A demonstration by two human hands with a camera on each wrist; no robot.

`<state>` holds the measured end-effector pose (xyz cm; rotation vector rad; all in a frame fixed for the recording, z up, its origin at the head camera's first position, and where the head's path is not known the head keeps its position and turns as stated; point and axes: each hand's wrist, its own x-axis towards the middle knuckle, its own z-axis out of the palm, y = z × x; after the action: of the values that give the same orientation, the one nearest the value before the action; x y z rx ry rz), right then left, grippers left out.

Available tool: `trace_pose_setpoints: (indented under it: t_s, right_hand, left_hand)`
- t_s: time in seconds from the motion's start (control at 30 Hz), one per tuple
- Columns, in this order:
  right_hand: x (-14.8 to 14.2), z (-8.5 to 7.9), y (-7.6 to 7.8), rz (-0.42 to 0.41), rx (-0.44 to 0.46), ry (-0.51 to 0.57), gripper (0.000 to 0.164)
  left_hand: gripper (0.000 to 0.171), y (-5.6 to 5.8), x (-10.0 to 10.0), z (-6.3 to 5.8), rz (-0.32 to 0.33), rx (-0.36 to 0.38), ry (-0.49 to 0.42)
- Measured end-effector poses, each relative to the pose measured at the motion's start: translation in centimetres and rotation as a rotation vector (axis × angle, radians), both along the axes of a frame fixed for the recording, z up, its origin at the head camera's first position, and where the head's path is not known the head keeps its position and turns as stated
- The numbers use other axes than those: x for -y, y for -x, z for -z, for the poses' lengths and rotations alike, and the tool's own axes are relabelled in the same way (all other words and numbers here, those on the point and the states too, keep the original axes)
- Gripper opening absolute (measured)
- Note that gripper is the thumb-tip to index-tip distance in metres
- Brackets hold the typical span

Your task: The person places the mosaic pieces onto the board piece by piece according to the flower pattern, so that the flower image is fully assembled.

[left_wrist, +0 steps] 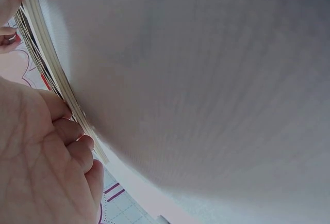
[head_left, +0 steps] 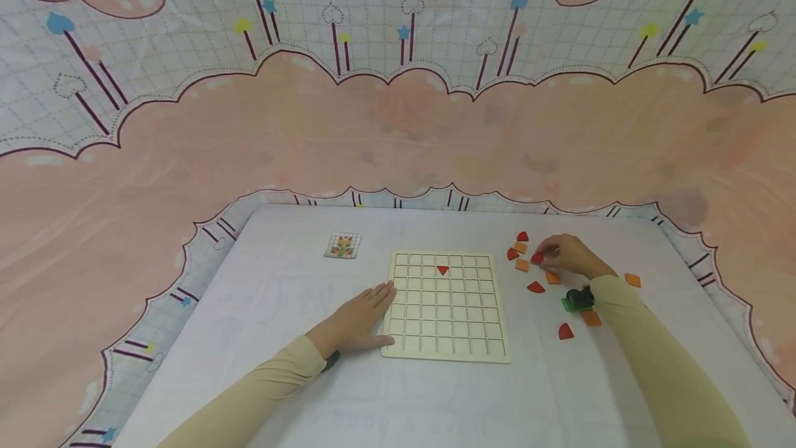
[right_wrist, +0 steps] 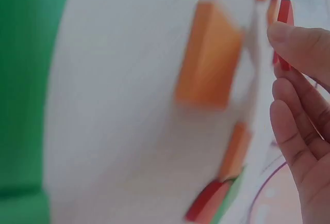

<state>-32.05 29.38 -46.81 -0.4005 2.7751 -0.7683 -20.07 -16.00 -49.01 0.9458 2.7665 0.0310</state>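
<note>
"Red piece (head_left: 537,258), where is it?"

"Right hand (head_left: 569,256) pinches it; from there, the board (head_left: 452,330) lies toward eight o'clock."

"And the left hand (head_left: 356,321)?"

"Farther from it: fingers extended, touching the board at its nine o'clock edge."

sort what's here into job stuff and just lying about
Job, seemingly:
grid board
red triangle on it
red piece in right hand
loose red pieces
orange pieces
green pieces
picture card

Lying about:
nothing obvious; patterned backdrop is scenery
</note>
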Motion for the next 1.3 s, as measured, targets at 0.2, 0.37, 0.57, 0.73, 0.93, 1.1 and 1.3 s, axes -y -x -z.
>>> trace_pose_setpoints:
  t_s: [0.2,0.37,0.57,0.73,0.93,1.1,1.3]
  right_hand:
    - [2.5,-0.9,-0.3,-0.049,-0.082,0.081,0.022]
    - [5.2,-1.1,-0.5,-0.102,-0.104,0.135,0.024]
    - [8.9,-0.8,-1.1,-0.163,-0.102,0.157,0.023]
    - [11.2,-0.1,-1.1,-0.201,-0.088,0.187,0.021]
    - [12.9,0.6,-0.8,-0.261,-0.096,0.216,0.021]
    - [13.6,1.4,-0.4,-0.256,-0.071,0.159,0.02]
    - [14.1,1.3,-0.4,-0.285,-0.073,0.131,0.02]
  left_hand:
    - [0.09,-0.1,-0.1,-0.4,-0.003,-0.003,0.013]
    - [0.09,-0.1,-0.2,-0.4,-0.008,-0.002,0.007]
    - [0.091,-0.2,-0.2,-0.5,-0.013,0.003,0.008]
    - [0.091,-0.2,-0.2,-0.4,-0.018,0.007,0.013]
    - [0.091,-0.1,-0.3,-0.3,-0.023,0.009,0.016]
    - [0.091,-0.1,-0.3,-0.4,-0.023,0.013,0.011]
    - [0.091,-0.1,-0.3,-0.3,-0.018,0.011,0.02]
